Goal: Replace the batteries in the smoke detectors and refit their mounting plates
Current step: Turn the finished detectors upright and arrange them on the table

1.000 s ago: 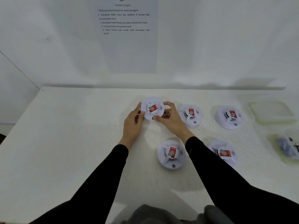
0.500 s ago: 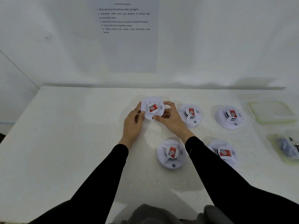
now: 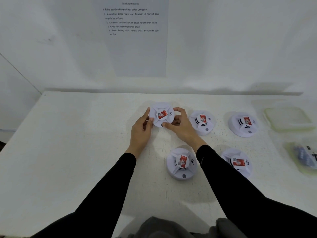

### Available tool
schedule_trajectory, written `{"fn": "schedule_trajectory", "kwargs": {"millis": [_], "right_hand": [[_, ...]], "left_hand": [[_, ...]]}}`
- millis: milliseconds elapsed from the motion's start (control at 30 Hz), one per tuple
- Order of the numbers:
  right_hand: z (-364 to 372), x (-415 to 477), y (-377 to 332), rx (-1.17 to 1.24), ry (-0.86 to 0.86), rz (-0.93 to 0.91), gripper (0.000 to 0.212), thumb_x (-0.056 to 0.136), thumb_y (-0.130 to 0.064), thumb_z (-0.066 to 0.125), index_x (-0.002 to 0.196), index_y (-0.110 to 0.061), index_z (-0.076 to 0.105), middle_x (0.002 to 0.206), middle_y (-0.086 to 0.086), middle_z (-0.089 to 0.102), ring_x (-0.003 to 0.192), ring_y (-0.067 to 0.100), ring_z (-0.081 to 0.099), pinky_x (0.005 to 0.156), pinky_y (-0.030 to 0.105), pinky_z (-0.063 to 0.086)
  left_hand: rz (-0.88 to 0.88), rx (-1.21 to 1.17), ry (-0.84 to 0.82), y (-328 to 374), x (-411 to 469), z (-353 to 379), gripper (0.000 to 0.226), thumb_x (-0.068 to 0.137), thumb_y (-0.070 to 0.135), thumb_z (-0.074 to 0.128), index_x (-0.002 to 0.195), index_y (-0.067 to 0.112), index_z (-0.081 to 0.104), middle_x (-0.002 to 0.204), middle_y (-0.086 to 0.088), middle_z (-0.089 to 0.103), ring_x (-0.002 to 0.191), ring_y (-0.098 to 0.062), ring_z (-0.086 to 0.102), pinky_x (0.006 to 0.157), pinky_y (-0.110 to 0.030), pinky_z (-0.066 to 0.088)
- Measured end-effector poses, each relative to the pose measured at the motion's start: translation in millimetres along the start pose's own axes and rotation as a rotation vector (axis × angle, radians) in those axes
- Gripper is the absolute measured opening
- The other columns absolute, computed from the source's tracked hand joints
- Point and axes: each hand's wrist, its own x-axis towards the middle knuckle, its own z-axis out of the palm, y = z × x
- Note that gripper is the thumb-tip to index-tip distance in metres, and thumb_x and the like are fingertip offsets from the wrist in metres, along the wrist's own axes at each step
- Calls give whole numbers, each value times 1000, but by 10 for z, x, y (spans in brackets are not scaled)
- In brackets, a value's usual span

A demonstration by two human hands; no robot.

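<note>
White worktop [image 3: 77, 152] against a white wall. Sheet [image 3: 137, 52] taped to the wall, headed "Tukar Bateri Penggera", five numbered lines:
1. "Buka penutup kompartmen bateri penggera"
2. "Keluarkan bateri lama dan letakkan di tempat kitar semula bateri lama"
3. "Masukkan bateri baharu ke dalam kompartmen bateri"
4. "Tutup penutup kompartmen bateri"
5. "Tekan butang ujian kendiri untuk memulakan ujian kendiri"

Black sleeves [image 3: 111, 186] reach in from the bottom edge.

Both hands grasp the held detector [image 3: 154, 109] at back centre of the worktop, its face turned toward the camera. Left hand [image 3: 139, 133] pinches the left rim with thumb and forefinger. Right hand [image 3: 181, 127] has fingers curled over the right rim and its thumb on the lower edge. Cannot tell if the detector is lifted or resting on the worktop.

Four more white round detectors lie face up:
- mid detector [image 3: 202, 127], just right of the right hand
- far-right detector [image 3: 240, 129], further along the back row
- front detector [image 3: 181, 172], between the forearms
- front-right detector [image 3: 228, 155], partly behind the right sleeve

Clear square lid [image 3: 288, 119] at the right edge. In front of it is a tub [image 3: 301, 157] with dark blurred contents.

Each detector has a red label [image 3: 163, 115] with a white round logo and a small code square. The print is too small to read. A sound-wave mark sits beside the label.
</note>
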Motion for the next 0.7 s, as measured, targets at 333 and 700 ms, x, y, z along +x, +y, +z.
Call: {"fn": "schedule_trajectory", "kwargs": {"millis": [333, 700], "right_hand": [[24, -36, -24, -57, 3, -31, 66, 82, -15, 75, 132, -20, 32, 103, 3, 59, 87, 15, 61, 73, 17, 53], [23, -26, -14, -36, 7, -35, 66, 80, -17, 77, 129, -23, 34, 107, 10, 61, 93, 21, 64, 74, 21, 54]], "left_hand": [[2, 11, -5, 8, -5, -3, 44, 102, 28, 52, 146, 25, 47, 104, 7, 66, 99, -16, 64, 89, -20, 48], [-4, 8, -12, -13, 4, 0, 44, 103, 29, 52, 146, 26, 47, 106, 6, 67, 101, -18, 65, 95, -31, 52]]}}
